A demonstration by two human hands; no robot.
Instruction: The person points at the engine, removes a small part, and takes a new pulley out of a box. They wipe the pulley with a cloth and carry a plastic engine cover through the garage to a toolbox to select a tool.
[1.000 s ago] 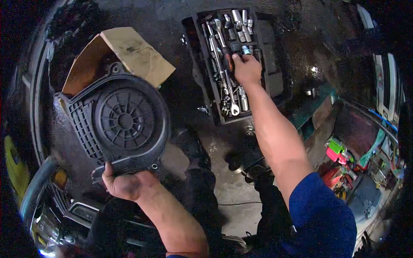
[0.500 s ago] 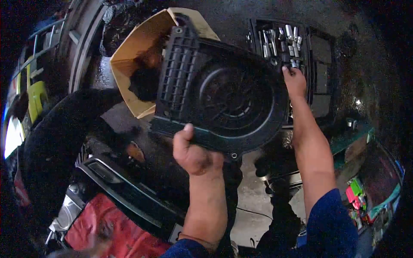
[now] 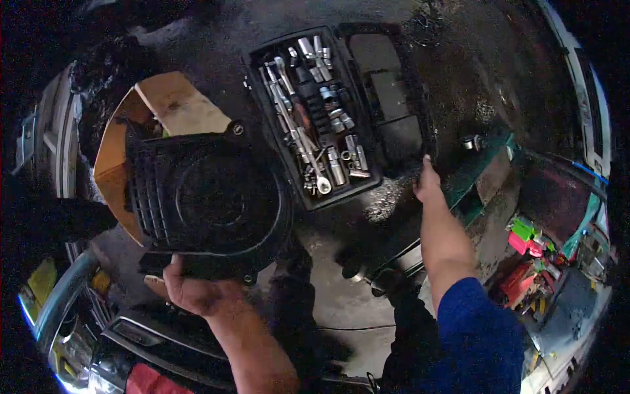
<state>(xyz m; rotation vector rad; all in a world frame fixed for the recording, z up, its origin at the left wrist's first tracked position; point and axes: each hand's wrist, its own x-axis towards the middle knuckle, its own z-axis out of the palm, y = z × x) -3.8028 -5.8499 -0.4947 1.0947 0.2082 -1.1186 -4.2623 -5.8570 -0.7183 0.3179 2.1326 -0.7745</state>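
A large black plastic cover (image 3: 216,190), with a ribbed grid at one side and a round raised centre, is held up by my left hand (image 3: 197,292), which grips its lower edge with the thumb on top. Behind the cover is an open cardboard box (image 3: 177,105). My right hand (image 3: 428,180) is off the cover, close to the near corner of the toolbox's open lid (image 3: 394,85). Its fingers are partly hidden, and whether it touches the lid is unclear. Sockets and ratchets (image 3: 321,111) fill the black toolbox (image 3: 308,205).
A green-edged panel (image 3: 459,187) lies beyond my right forearm, with a loose metal socket (image 3: 470,141) near it. Green and red items (image 3: 525,236) are at the right. A red cloth (image 3: 154,381) lies at the lower left. Part of another person's dark sleeve (image 3: 56,223) shows at the left.
The cover and my left hand have shifted left and down in view. My right hand has come away from the cover. The toolbox shows further left and more fully.
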